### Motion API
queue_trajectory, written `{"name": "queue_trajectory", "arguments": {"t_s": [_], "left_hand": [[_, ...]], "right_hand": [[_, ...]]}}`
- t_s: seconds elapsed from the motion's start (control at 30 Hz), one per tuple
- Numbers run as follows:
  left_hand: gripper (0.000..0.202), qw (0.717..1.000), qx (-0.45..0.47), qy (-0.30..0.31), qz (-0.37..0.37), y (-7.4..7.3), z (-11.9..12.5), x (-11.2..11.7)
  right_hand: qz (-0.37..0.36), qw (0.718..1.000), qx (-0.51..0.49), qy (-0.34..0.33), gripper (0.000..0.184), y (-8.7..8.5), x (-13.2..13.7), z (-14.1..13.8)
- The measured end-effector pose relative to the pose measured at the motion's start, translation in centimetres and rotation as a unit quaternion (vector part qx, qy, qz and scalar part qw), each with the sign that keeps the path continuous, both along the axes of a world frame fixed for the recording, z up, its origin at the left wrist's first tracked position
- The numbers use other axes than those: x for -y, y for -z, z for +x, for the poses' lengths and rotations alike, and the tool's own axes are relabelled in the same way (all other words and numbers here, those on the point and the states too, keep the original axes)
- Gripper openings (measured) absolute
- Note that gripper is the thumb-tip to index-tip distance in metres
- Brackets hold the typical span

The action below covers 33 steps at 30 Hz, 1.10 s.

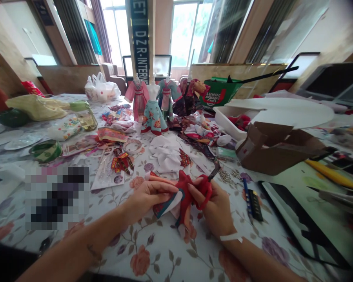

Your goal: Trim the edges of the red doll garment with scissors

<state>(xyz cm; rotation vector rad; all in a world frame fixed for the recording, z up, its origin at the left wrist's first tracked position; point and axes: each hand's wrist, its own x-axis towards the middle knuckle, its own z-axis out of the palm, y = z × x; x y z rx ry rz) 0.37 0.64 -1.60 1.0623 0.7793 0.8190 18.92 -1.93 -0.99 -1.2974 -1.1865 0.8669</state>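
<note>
A small red, teal and white piece of fabric [184,196] hangs bunched between my hands, above the flowered tablecloth. My left hand [145,196] is closed, pinching its left side between thumb and fingers. Red-handled scissors [205,192] sit in my right hand [219,205], their dark blades [214,169] pointing away from me. That hand's thumb and fingertips also press on the fabric's right edge. A white strip [231,237] circles my right wrist. Just beyond the fabric lies a heap of white cloth pieces [166,150].
Small dress forms in costumes [154,113] stand at the back centre among fabric scraps. An open cardboard box [270,152] and a black-edged tablet [300,223] are on the right. Tape rolls [132,146] and a clear bottle [88,119] stand left. A blue pen [247,196] lies near my right hand.
</note>
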Motion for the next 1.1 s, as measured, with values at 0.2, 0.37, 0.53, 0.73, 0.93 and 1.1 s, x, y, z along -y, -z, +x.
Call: {"name": "queue_trajectory", "arguments": {"t_s": [0.2, 0.37, 0.53, 0.73, 0.93, 1.1], "left_hand": [[0.026, 1.0, -0.012, 0.003, -0.003, -0.7, -0.6, 0.0], [0.026, 0.972, -0.117, -0.125, 0.159, -1.5, -1.7, -1.1], [0.021, 0.946, -0.16, -0.177, 0.222, -2.0, -1.7, -1.4], [0.015, 0.974, -0.083, -0.183, 0.104, -1.4, -1.4, -1.2], [0.028, 0.99, -0.019, -0.138, 0.009, -1.0, -1.5, -1.5], [0.025, 0.975, -0.089, -0.171, 0.114, -1.7, -1.4, -1.0]], "right_hand": [[-0.026, 0.999, 0.0, -0.019, 0.028, 0.4, -0.5, 0.5], [0.01, 0.996, 0.082, -0.014, 0.031, 0.3, -1.1, 1.4], [0.033, 0.968, 0.231, -0.094, 0.023, 0.3, -0.8, 1.5], [-0.019, 0.954, 0.234, -0.187, 0.024, 0.1, -0.3, 0.9], [-0.152, 0.954, 0.003, -0.259, 0.032, -0.3, -0.1, 0.4], [-0.247, 0.919, -0.127, -0.279, 0.039, 0.1, 0.6, -0.2]]}}
